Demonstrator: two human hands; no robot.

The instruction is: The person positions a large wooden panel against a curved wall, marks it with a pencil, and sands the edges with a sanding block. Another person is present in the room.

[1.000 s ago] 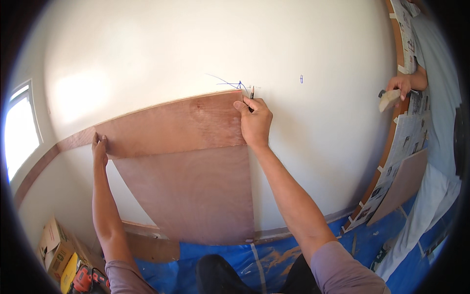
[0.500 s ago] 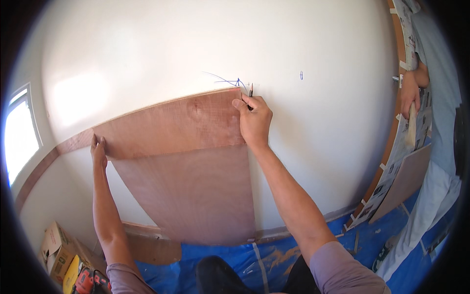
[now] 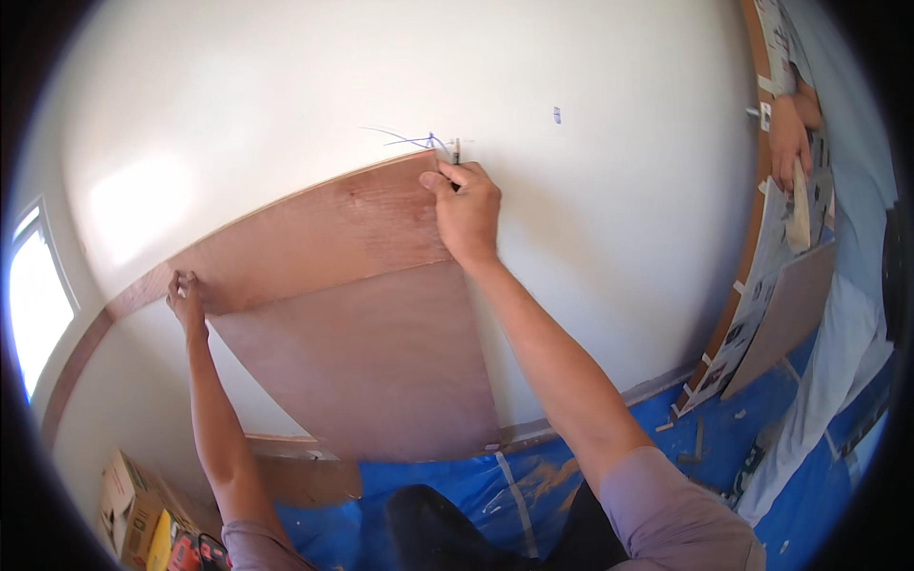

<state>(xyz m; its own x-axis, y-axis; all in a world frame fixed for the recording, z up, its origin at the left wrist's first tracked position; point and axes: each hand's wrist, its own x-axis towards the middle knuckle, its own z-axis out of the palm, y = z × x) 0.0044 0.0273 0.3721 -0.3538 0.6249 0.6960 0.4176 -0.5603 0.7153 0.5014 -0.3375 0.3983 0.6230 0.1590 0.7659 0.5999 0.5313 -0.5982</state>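
Observation:
A reddish-brown plywood strip (image 3: pixel 319 224) runs along the white wall, its right part overlapping the top of a larger plywood sheet (image 3: pixel 381 357). Near the strip's left portion, my left hand (image 3: pixel 188 303) has bent fingers pressed on its face, holding it to the wall. At the strip's upper right corner, my right hand (image 3: pixel 471 214) is closed around a dark pencil (image 3: pixel 457 152), tip upward against the wall. My right thumb rests at the strip's end. Blue handwritten lines (image 3: pixel 430 140) mark the wall just above that corner.
On the right, another person's hand (image 3: pixel 788 143) holds a pale, flat wooden-looking piece (image 3: pixel 800 214) beside a paper-covered panel with an orange-brown edge (image 3: pixel 738 309). A board (image 3: pixel 781 314) leans there. Blue sheeting (image 3: pixel 400 476) covers the floor. At lower left are a cardboard box (image 3: pixel 138 509) and red tool (image 3: pixel 195 552).
The view has shifted, so the strip's right end and my right hand appear farther left and higher. My left fingers look more bent against the strip. The pencil stays in my right hand.

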